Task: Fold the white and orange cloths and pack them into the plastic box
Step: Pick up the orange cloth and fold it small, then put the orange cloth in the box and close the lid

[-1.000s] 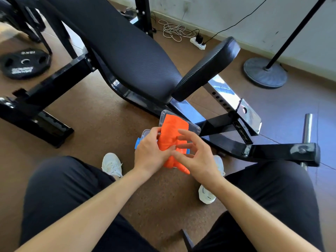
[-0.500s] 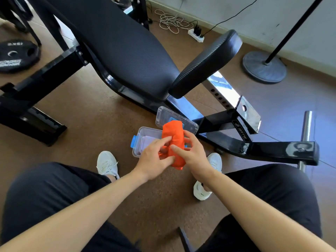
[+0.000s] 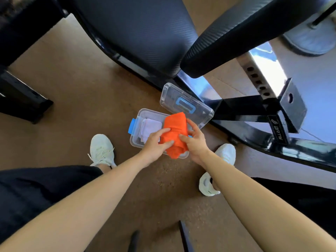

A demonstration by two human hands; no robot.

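Floor: brown speckled floor [image 3: 76, 99] runs under everything I see; the plastic box [image 3: 135, 140] stands on it and serves as my landmark
Legs: dark trousers [image 3: 27, 193] nearer than the box on both sides; left shoe [image 3: 101, 150] just left of the box, right shoe [image 3: 226, 153] just right of it
Left hand: left hand [image 3: 154, 144] at the box's near edge; thumb and fingers curled onto the left side of the orange cloth [image 3: 175, 131], holding it
Right hand: right hand [image 3: 195, 142] at the box's right end; thumb on top, fingers wrapped round the cloth's right side, holding it
Orange cloth: folded into a thick bundle over the box's right half; its near end overlaps the near rim; I cannot tell whether it rests on the bottom
White cloth: white cloth [image 3: 150, 127] folded, lying inside the box's left half, beside the orange one
Box: clear, open, blue latch [image 3: 132, 126] on its left end
Lid: clear lid [image 3: 201, 110] with a blue handle, just beyond the box, touching its far right corner
Bench: black padded bench [image 3: 145, 33] on a black metal frame [image 3: 241, 106] beyond the lid
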